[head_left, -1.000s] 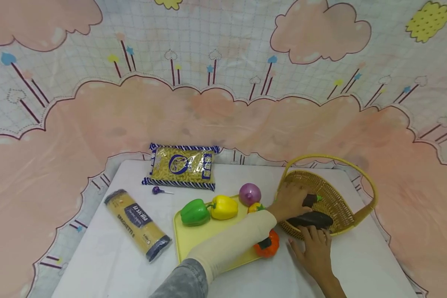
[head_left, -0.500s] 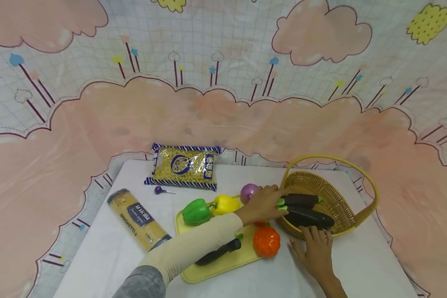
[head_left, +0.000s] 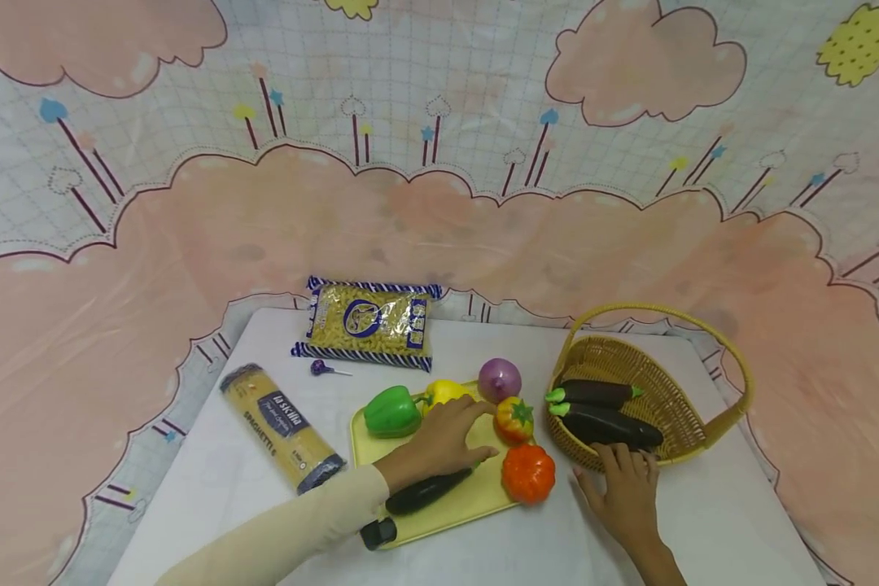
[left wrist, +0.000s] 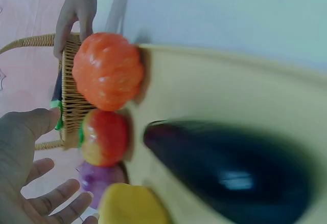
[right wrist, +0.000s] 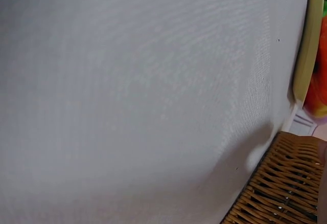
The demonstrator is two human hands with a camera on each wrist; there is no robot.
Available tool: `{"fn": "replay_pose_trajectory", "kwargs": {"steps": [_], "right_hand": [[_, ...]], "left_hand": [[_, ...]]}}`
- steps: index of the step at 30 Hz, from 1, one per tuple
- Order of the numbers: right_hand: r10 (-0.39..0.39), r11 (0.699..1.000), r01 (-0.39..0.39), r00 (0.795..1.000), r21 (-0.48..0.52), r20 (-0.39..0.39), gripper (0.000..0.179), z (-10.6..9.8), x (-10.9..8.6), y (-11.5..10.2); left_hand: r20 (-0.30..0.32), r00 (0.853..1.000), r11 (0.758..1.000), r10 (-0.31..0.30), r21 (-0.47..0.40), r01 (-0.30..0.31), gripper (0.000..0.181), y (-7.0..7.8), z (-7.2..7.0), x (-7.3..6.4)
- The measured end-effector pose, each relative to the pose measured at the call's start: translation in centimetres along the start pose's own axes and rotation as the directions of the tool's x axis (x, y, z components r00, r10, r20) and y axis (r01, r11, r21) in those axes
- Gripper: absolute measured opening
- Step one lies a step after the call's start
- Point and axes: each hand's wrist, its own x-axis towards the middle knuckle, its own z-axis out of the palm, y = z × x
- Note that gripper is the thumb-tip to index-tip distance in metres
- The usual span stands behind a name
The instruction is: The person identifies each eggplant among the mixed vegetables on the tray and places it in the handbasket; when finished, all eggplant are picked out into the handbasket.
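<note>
My left hand [head_left: 443,439], fingers spread and thumb apart, hovers over the yellow tray [head_left: 483,506], holding nothing. Beneath it on the tray lies an eggplant [head_left: 428,492], large and dark in the left wrist view, partly covered by the hand in the head view. Also on or at the tray are a green bell pepper [head_left: 393,412], a yellow bell pepper [head_left: 445,392], a red-yellow tomato [head_left: 514,419] and an orange pumpkin [head_left: 529,474]. My right hand [head_left: 626,500] holds the front rim of the wicker basket [head_left: 677,399], fingers bent over it. Two eggplants [head_left: 608,425] lie inside.
A purple onion [head_left: 500,379] sits at the tray's back right corner. Behind lies a bag of pasta [head_left: 369,321], with a lollipop [head_left: 321,368] in front of it. A spaghetti pack [head_left: 282,427] lies at the left. The basket's tall handle [head_left: 659,308] arches above it.
My left hand has let go of an eggplant in the basket and come back left over the tray, uncovering both eggplants there. My right hand stays at the basket's rim.
</note>
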Motion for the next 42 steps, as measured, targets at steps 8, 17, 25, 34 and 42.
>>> {"fn": "replay_pose_trajectory", "kwargs": {"steps": [8,17,25,34,42], "right_hand": [[-0.010,1.000,0.010,1.000,0.000,0.019,0.064,0.1,-0.1,0.1],[0.010,1.000,-0.010,0.999,0.007,0.044,0.049,-0.2,-0.1,0.1],[0.026,1.000,-0.026,0.998,-0.010,0.059,0.053,-0.3,-0.3,0.0],[0.007,1.000,-0.006,0.999,-0.009,0.041,0.056,-0.3,-0.1,0.1],[0.010,1.000,-0.009,0.999,-0.019,0.046,0.049,-0.1,-0.2,0.2]], "left_hand": [[0.039,0.990,0.989,-0.137,-0.059,0.139,0.059,-2.2,0.1,-6.8],[0.092,0.973,0.969,-0.211,-0.112,0.220,0.066,-2.4,2.1,-10.0],[0.012,0.978,0.972,-0.208,-0.109,0.208,0.062,-2.3,3.8,-10.6],[-0.073,0.974,0.974,-0.212,-0.098,0.205,0.055,-2.4,4.7,-10.9],[-0.106,0.968,0.971,-0.226,-0.107,0.215,0.053,-2.5,5.2,-11.0]]}}
